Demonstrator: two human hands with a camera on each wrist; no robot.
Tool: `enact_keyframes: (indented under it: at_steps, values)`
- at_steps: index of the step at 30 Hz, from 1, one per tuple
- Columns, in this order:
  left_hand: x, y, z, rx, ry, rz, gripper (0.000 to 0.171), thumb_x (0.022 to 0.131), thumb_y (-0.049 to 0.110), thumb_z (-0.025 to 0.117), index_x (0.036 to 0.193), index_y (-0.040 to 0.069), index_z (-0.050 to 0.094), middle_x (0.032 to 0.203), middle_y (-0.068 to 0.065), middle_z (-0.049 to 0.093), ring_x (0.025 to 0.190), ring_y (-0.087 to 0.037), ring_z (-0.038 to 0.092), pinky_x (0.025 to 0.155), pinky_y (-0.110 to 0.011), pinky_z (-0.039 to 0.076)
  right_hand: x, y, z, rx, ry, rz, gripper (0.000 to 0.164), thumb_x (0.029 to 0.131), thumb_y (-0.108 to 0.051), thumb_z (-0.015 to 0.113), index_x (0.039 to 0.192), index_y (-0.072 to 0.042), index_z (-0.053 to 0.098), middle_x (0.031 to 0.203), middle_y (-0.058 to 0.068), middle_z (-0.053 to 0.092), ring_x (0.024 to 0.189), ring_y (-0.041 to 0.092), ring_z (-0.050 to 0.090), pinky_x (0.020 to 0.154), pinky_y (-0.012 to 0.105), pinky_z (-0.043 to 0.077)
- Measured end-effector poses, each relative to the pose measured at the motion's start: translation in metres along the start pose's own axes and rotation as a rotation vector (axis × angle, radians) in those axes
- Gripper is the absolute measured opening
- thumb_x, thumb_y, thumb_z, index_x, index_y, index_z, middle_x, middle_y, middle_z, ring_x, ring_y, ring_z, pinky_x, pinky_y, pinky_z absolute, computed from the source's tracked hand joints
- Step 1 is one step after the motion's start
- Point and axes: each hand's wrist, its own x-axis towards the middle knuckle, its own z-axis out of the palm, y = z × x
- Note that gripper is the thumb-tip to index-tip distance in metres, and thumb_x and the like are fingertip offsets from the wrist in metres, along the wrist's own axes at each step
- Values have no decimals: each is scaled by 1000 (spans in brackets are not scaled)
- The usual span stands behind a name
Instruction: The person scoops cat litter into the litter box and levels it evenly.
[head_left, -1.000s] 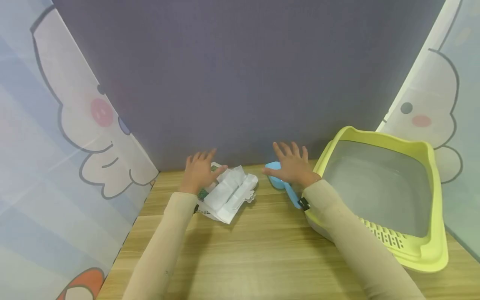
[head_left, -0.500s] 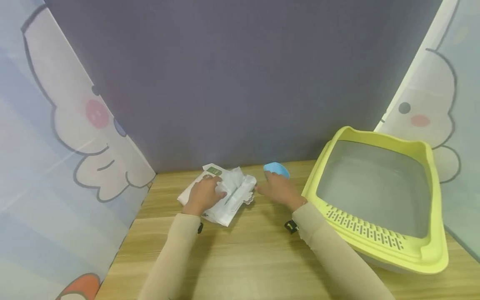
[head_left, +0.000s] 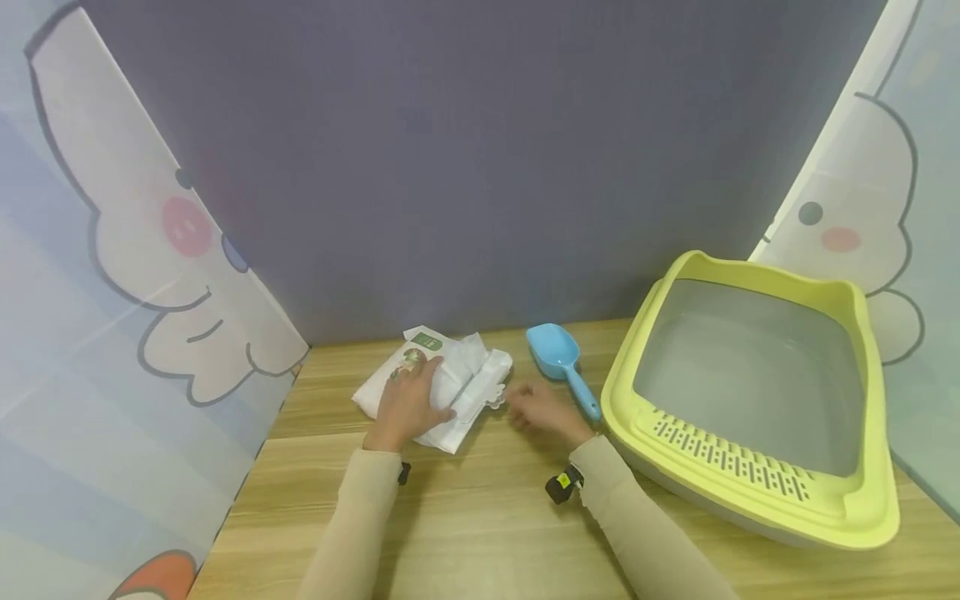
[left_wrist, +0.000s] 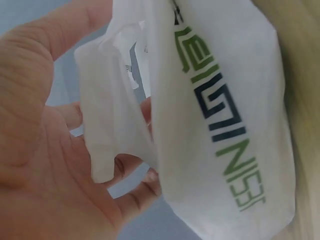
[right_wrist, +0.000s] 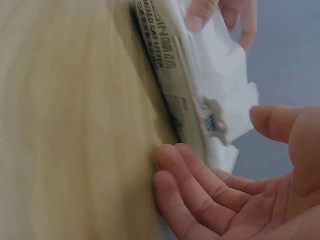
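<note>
A white bag of cat litter (head_left: 467, 371), with its top folded over, lies at the left of the wooden table. Across its upper left side rests my left hand (head_left: 408, 404), thumb spread apart; the left wrist view has the palm and bent fingers close around a loose flap of the white bag (left_wrist: 215, 100). My right hand (head_left: 542, 410) is low beside the bag's right end, near a small scalloped white piece (head_left: 496, 396). In the right wrist view the right hand (right_wrist: 225, 195) has loosely curved fingers and nothing between them and the thumb.
A light blue scoop (head_left: 555, 350) lies just behind my right hand, handle toward me. On the right stands a large litter box (head_left: 862, 417) with a yellow rim and a grey inside. A dark panel (head_left: 487, 167) rises behind the table (head_left: 480, 533).
Both hands have come down and nearer. The left has settled on the cat litter bag; the right has moved off the blue scoop to the bag's right end, uncovering the scoop.
</note>
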Motion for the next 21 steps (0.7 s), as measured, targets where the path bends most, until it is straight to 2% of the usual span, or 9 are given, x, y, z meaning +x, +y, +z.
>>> enact_keyframes:
  at_steps: [4,9,17,21]
  values:
    - [-3,0,3,-17,-4,-17,106,70,43,91,157,15,37,161,-25,36,139,-55,44,108,-71,37,5,5,9,106,-2,60,44,104,-35,53,121,5,61,100,17,71,83,23,71,77,32,59]
    - [-3,0,5,-15,-6,-23,108,69,43,91,157,16,36,162,-23,36,140,-53,44,106,-73,36,13,6,17,208,30,93,47,103,-33,56,125,8,62,94,20,74,72,16,72,68,26,57]
    - [-3,0,6,-21,-8,-33,109,69,43,92,158,16,35,163,-23,34,142,-53,41,108,-73,35,21,8,31,272,51,97,38,100,-29,60,105,8,69,83,17,76,60,11,68,55,21,51]
    - [-4,3,6,-10,-13,-29,109,69,43,92,158,16,36,162,-23,35,142,-52,42,108,-74,34,21,12,33,316,40,99,37,100,-25,61,104,11,69,81,16,74,57,9,66,52,19,52]
